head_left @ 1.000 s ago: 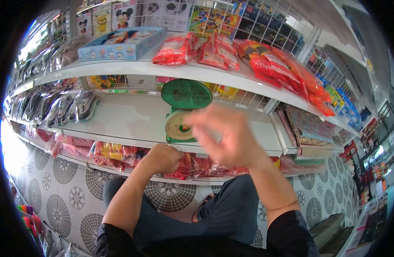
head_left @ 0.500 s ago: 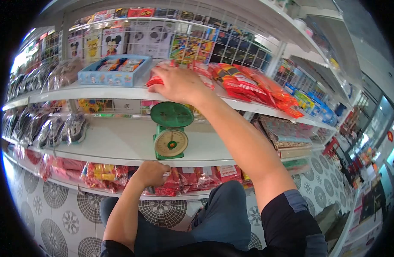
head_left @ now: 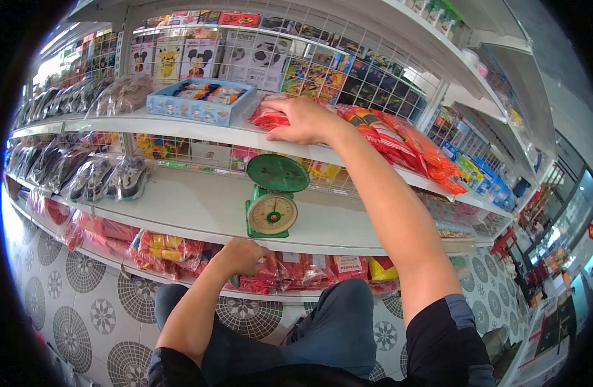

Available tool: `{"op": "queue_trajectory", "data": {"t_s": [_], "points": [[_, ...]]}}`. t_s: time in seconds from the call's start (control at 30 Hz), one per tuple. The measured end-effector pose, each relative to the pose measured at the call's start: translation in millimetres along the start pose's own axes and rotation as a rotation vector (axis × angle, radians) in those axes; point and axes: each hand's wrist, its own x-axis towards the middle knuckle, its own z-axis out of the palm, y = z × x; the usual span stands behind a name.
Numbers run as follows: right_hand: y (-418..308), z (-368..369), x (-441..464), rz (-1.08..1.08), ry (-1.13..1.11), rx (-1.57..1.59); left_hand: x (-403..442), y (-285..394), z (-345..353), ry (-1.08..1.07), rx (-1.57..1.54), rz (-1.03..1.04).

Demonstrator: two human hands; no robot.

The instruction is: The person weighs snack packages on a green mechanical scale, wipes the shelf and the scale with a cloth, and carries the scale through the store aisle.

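My right hand [head_left: 303,120] rests on a red plastic packet [head_left: 268,119] on the upper shelf, its thumb at the shelf's front edge and its fingers over the packet. Below it, on the middle shelf, stands a green dial scale [head_left: 274,213] with a round green pan [head_left: 278,173] that holds nothing. My left hand [head_left: 240,257] is closed in front of the middle shelf's edge, below the scale. Something small and dark shows under it, too hidden to name.
A blue box of small packs [head_left: 201,102] sits left of my right hand, larger red bags [head_left: 400,142] to its right. Bagged shoes [head_left: 125,178] line the left side. Red bagged goods [head_left: 296,271] fill the bottom shelf [head_left: 232,293]. A wire grid stands behind.
My right hand has moved from in front of the scale up to the red packet on the upper shelf. My left hand stays low and closed. The view has shifted.
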Motion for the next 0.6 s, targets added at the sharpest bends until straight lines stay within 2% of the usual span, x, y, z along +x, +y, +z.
{"op": "queue_trajectory", "data": {"t_s": [0.1,0.17,0.2,0.23,0.3,0.33,0.4,0.47,0.5,0.57,0.6], "points": [[0,-2,6,0.015,-0.025,0.057,-3,-4,3,0.012,-0.009,-0.001],[-3,-4,10,0.100,-0.121,0.072,-2,-2,3,0.015,0.000,0.053],[11,13,13,0.102,-0.052,-0.103,-8,-2,1,-0.009,-0.026,0.010],[3,7,5,0.104,-0.024,-0.070,2,0,-3,-0.038,-0.038,-0.001],[0,2,-7,-0.036,0.210,-0.187,0,-3,1,-0.018,-0.032,0.022],[1,-7,-11,-0.028,0.212,-0.191,-1,-5,3,0.008,-0.038,0.016],[6,-37,-25,0.107,0.239,-0.061,-1,-6,2,-0.011,-0.030,0.007],[22,-66,-43,0.480,0.119,-0.248,-2,-4,0,-0.031,-0.031,-0.011],[39,-74,-52,0.565,0.100,-0.336,0,-2,-4,-0.062,-0.015,-0.026],[80,-81,-72,0.788,-0.025,-0.371,3,-1,-3,-0.089,0.000,-0.038],[106,-81,-78,0.880,-0.201,-0.319,5,-4,2,-0.066,-0.016,-0.005]]}}
